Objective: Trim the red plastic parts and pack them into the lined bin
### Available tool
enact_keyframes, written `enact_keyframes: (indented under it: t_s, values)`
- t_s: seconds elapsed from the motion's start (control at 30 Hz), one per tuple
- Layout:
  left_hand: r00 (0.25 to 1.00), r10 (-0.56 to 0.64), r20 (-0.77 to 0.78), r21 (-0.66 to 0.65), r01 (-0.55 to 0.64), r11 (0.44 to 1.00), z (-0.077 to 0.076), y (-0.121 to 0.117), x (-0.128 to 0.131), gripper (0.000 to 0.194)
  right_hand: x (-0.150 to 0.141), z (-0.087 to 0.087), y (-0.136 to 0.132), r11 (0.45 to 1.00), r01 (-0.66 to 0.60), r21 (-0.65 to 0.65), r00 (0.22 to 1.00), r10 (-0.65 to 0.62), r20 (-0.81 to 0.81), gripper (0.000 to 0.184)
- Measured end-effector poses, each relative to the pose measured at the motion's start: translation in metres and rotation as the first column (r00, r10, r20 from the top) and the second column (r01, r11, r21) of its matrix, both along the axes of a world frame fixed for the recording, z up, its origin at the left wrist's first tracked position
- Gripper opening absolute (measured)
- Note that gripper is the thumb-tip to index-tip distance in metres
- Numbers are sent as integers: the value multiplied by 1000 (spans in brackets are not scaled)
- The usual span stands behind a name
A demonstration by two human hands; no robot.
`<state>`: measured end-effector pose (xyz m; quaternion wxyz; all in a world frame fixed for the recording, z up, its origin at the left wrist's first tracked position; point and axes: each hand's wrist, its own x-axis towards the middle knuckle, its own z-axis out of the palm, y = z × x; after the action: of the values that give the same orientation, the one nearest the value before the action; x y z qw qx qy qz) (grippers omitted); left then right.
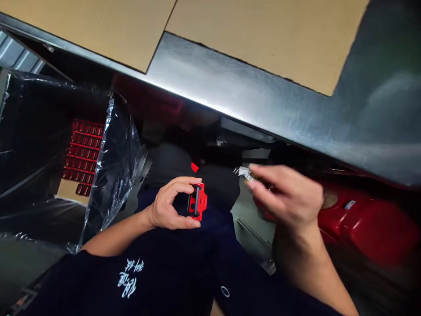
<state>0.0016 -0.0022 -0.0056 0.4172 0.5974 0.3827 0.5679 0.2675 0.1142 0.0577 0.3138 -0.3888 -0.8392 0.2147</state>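
Observation:
My left hand grips a small red plastic part between thumb and fingers. A black bar runs along the near side of this part, and dark round spots show on its face. To the right, my right hand pinches a small white-and-metal piece with thin prongs pointing left; motion blur hides its exact kind. The two hands are apart, both in front of my body and below the table edge. Another small red piece lies on the dark cloth over my lap, just beyond my left hand.
At the left stands a box lined with clear plastic film, holding rows of dark red parts. A metal table with cardboard sheets spans the front. A glossy red object sits at the right.

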Motion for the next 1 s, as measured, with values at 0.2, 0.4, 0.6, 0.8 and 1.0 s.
enact_keyframes:
  t_s: [0.2, 0.4, 0.6, 0.8, 1.0]
  values:
    - [996, -93, 10, 61, 92, 994, 0, 8, 1, 80, -26, 9, -80, 956, -224, -192, 969, 198, -148, 10]
    - [990, -136, 33, 61, 134, 989, -4, 7, 1, 81, -36, 13, -89, 971, -174, -166, 983, 161, -89, 4]
    - [990, -131, 45, 38, 130, 991, -4, 4, -3, 83, -41, 15, -84, 967, -214, -136, 976, 207, -64, 5]
    - [990, -127, 55, 13, 127, 992, -6, 2, -3, 83, -42, 14, -83, 966, -221, -136, 974, 213, -73, 5]
    - [989, -133, 58, 9, 133, 991, -7, 3, -1, 84, -40, 14, -85, 967, -210, -147, 976, 199, -84, 5]
